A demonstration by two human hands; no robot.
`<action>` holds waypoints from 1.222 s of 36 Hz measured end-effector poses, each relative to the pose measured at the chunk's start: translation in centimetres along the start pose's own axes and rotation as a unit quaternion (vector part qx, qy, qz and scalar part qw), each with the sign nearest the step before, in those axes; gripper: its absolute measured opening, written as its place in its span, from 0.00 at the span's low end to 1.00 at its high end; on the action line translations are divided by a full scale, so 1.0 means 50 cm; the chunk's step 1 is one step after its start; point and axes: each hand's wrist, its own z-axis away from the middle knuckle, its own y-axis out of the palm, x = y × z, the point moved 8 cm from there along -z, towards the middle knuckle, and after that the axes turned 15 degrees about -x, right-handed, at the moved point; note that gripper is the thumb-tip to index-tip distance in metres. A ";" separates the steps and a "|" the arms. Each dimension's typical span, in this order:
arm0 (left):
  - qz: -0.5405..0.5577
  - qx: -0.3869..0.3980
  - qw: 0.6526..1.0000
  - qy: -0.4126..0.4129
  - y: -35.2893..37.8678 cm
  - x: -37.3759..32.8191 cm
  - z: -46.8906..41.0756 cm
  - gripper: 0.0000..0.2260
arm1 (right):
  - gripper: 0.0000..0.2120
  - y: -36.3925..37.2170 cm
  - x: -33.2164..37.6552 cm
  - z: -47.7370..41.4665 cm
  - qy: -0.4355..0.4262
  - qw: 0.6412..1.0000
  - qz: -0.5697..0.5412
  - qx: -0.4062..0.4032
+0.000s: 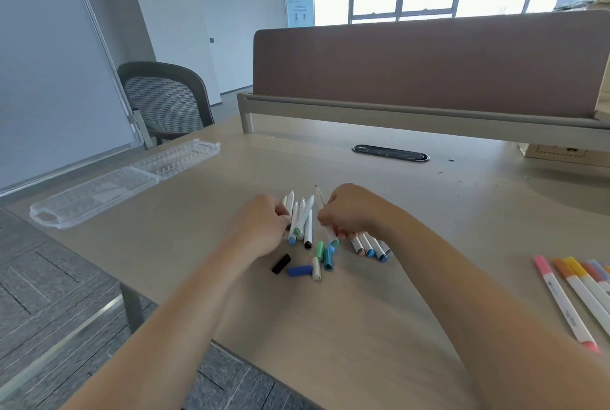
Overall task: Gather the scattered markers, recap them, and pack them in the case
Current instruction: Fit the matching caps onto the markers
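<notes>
White-barrelled uncapped markers bunched mid-worktop, tips pointing far. I judge bunch may roll apart, or bare tips may ink my fingers: barrels round, loosely stacked. Left grip curled round bunch; right grip pinching thin marker, more under palm. Loose black, blue, green caps just near of them: colour mismatch likely. Clear plastic case open, far left, well apart.

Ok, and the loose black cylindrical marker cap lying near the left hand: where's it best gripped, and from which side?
Pinch the black cylindrical marker cap across its middle, fingers on its two long sides, coming from above with the left hand, probably. It lies flat and slanted, apart from the blue plastic cap, bare wooden desk on its left.
</notes>
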 end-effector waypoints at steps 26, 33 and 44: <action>-0.161 0.058 0.985 0.009 -0.004 0.066 0.021 0.06 | 0.10 0.008 0.017 0.013 -0.018 1.000 0.007 -0.006; -0.055 0.064 0.996 -0.012 -0.006 0.064 0.017 0.08 | 0.12 0.013 0.027 0.024 -0.034 0.999 0.001 0.020; 0.334 0.033 0.931 -0.143 -0.028 0.058 0.006 0.06 | 0.09 0.026 0.054 0.057 -0.071 0.991 -0.008 0.111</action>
